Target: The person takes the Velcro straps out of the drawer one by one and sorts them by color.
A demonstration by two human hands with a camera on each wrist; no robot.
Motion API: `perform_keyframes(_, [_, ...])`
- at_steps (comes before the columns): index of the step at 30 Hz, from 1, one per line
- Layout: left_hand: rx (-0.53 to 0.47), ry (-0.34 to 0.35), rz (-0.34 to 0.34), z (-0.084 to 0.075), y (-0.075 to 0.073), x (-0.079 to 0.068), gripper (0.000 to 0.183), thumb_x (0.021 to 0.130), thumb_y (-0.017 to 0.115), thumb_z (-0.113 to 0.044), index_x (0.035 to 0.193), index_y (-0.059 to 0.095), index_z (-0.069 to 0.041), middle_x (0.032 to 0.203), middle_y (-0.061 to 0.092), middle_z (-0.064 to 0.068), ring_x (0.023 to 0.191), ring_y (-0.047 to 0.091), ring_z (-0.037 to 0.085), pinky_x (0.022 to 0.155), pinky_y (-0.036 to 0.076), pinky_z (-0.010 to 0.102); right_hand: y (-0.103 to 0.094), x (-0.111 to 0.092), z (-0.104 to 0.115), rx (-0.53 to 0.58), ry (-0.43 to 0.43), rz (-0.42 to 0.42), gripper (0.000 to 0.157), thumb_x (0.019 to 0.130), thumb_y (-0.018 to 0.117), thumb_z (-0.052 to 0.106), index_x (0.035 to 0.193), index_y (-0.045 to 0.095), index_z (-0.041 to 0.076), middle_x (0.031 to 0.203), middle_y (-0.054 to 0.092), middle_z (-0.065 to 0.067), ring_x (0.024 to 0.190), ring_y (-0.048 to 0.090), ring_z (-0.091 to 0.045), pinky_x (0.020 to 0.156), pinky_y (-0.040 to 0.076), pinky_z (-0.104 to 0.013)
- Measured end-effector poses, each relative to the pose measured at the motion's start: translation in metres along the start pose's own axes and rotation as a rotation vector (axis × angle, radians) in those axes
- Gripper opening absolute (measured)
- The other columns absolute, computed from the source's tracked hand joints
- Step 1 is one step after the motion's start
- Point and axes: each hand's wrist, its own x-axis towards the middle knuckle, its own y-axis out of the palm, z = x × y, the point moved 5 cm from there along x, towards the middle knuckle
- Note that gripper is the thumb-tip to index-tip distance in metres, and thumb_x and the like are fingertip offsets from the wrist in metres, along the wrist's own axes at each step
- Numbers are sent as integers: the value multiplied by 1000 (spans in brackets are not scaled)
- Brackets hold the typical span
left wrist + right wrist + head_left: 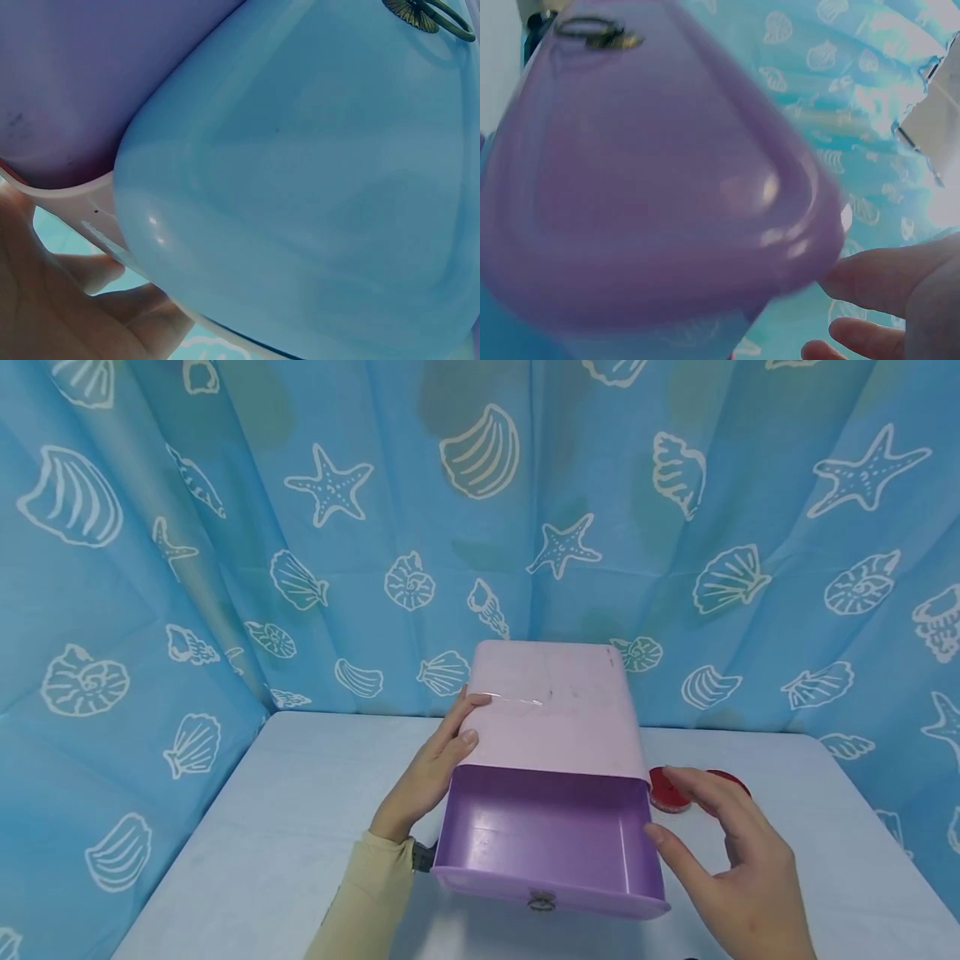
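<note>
A pale pink drawer box (555, 710) has its purple drawer (555, 835) pulled out towards me, and the drawer's inside shows bare. A metal ring pull (542, 902) hangs on the purple front. Below it, a blue drawer front (300, 172) with its own ring (446, 19) shows in the left wrist view. My left hand (427, 777) rests along the box's left side, fingertips over the top edge. Beside the purple drawer's right wall is my right hand (742, 860), fingers spread and gently bent, thumb tip right at the wall and nothing held.
Two red round pieces lie right of the box: a nearer red disc (667, 789) and another red disc (735, 779), partly hidden behind my right fingers. A pale blue cloth covers the table (300, 802). Behind hangs a blue curtain (405, 527) with white shells and starfish.
</note>
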Motion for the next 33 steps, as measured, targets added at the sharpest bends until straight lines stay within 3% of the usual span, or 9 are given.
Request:
perform_keyframes(5, [5, 1, -1, 0, 0, 0, 45, 108, 39, -39, 151, 40, -29, 168, 4, -5, 153, 3, 16, 119, 11, 59, 4, -9, 12, -9, 61, 33, 64, 76, 87, 3, 133, 65, 23, 120, 66, 8, 105, 60, -3, 91, 42, -6])
perform_keyframes(9, [6, 2, 0, 0, 0, -1, 45, 108, 39, -38, 152, 39, -29, 168, 4, -4, 153, 3, 16, 119, 11, 58, 8, -16, 21, 16, 85, 47, 56, 75, 89, 5, 126, 69, 19, 115, 68, 12, 98, 64, -6, 89, 45, -9])
perform_keyframes(18, [2, 5, 1, -2, 1, 0, 45, 108, 38, -36, 152, 39, -28, 168, 4, -5, 153, 2, 16, 120, 10, 58, 13, -27, 35, 137, -121, 140, 55, 68, 87, -11, 117, 70, 8, 104, 72, 2, 86, 66, -10, 79, 53, -14])
perform_keyframes(28, [2, 2, -2, -2, 1, -1, 44, 108, 38, -35, 152, 39, -28, 168, 4, -3, 153, 2, 16, 120, 9, 59, 18, -39, 39, 105, -125, 155, 55, 69, 88, -5, 117, 73, 19, 99, 75, 5, 85, 68, -6, 81, 50, -10])
perform_keyframes(33, [-3, 0, -1, -2, 1, 0, 44, 108, 38, -36, 152, 39, -29, 168, 4, -5, 153, 2, 16, 120, 9, 58, 19, -44, 40, 137, -229, 218, 57, 68, 87, -8, 118, 71, 16, 101, 74, 6, 84, 69, -5, 79, 51, -10])
